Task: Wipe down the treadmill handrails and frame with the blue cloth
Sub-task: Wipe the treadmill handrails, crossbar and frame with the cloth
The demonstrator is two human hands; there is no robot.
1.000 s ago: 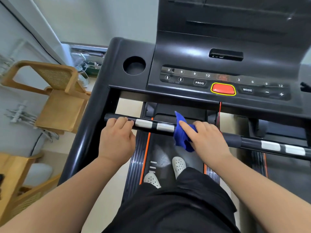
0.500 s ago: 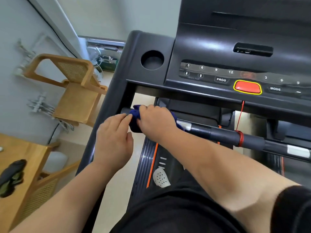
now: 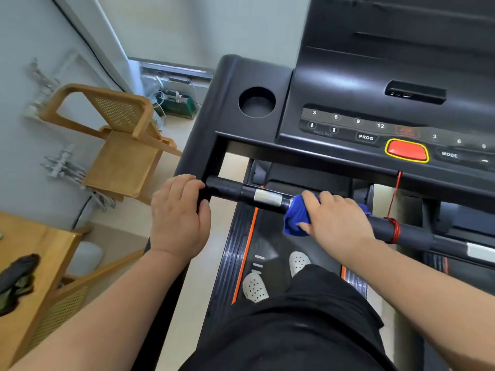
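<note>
A black front handrail (image 3: 230, 189) with silver sensor bands crosses the treadmill below the console (image 3: 375, 129). My right hand (image 3: 334, 220) is wrapped over the rail with the blue cloth (image 3: 296, 218) bunched under the fingers, just right of a silver band (image 3: 267, 198). My left hand (image 3: 178, 215) grips the black left frame upright (image 3: 211, 140) where the rail joins it. Part of the cloth hangs below the rail; the rest is hidden under my palm.
A red safety cord (image 3: 392, 228) is looped on the rail right of my right hand. A wooden chair (image 3: 120, 148) stands left of the treadmill, a wooden table (image 3: 32, 263) nearer left. My white shoes (image 3: 254, 287) stand on the belt below.
My right hand has slid the blue cloth rightwards along the rail, away from the left end, uncovering a silver band. My left hand has stayed at the left upright.
</note>
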